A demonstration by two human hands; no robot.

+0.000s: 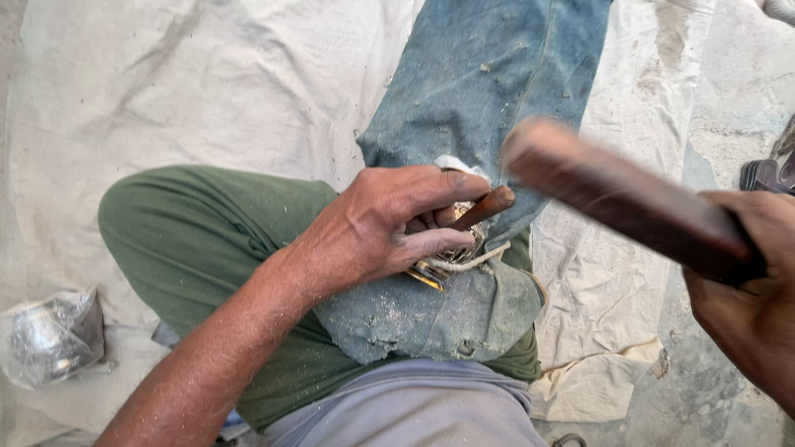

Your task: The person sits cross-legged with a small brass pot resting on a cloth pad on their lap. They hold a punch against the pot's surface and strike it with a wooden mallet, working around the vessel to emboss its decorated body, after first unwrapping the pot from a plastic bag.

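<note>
My left hand (381, 223) rests on my lap and pinches a thin brown chisel-like tool (484, 207) between thumb and fingers, its top end poking up to the right. Under the fingers sits a small pale carved piece (460, 252) with a brassy edge (424, 276), lying on a dusty blue denim cloth (480, 74) spread over my green trouser leg (199, 232). My right hand (749, 306) grips a dark wooden mallet (621, 194), blurred, raised just right of the tool's top end.
A pale cloth sheet (207, 91) covers the ground. A crumpled plastic bag with a shiny metal object (50, 335) lies at the left. Bare concrete (737, 99) and dark sandals (770, 170) are at the right edge.
</note>
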